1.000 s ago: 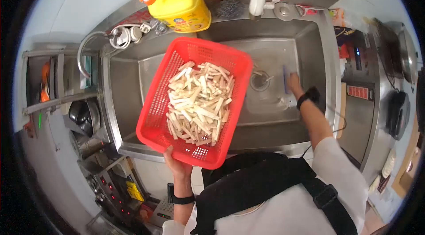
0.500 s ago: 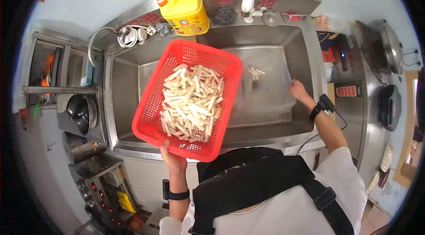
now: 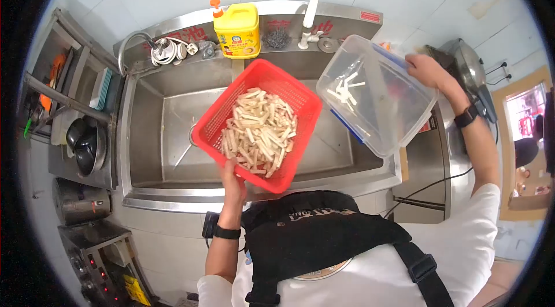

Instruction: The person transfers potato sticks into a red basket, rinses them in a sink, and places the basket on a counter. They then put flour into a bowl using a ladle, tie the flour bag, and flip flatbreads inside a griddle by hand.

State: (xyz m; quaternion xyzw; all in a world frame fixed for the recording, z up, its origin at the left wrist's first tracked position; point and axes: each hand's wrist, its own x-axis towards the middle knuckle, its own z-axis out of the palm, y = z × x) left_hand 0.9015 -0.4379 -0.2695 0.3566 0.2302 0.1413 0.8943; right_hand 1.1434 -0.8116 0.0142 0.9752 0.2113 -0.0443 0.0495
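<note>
My left hand (image 3: 232,181) grips the near rim of a red perforated plastic basket (image 3: 300,96), which is tilted above the double sink. Inside it lies a heap of pale, stick-cut vegetable pieces (image 3: 263,133). On the right, my right hand (image 3: 426,70) is closed on the far right edge of a clear plastic box (image 3: 399,113) with blue clips. The box is raised and tipped over the right basin. A few pale sticks (image 3: 346,92) show in its far left part. Basket and box are close side by side.
Behind the basins stand a yellow detergent jug (image 3: 237,35) with an orange pump, a dark scouring pad (image 3: 277,39) and a white faucet (image 3: 309,21). A coiled white hose (image 3: 167,51) lies at left. Shelves with pans (image 3: 87,145) flank the sink. A cable (image 3: 428,184) runs near my right arm.
My right hand has lifted the clear box out of the right basin, up and to the right, tilting it. The basket, still in my left hand, has turned slightly.
</note>
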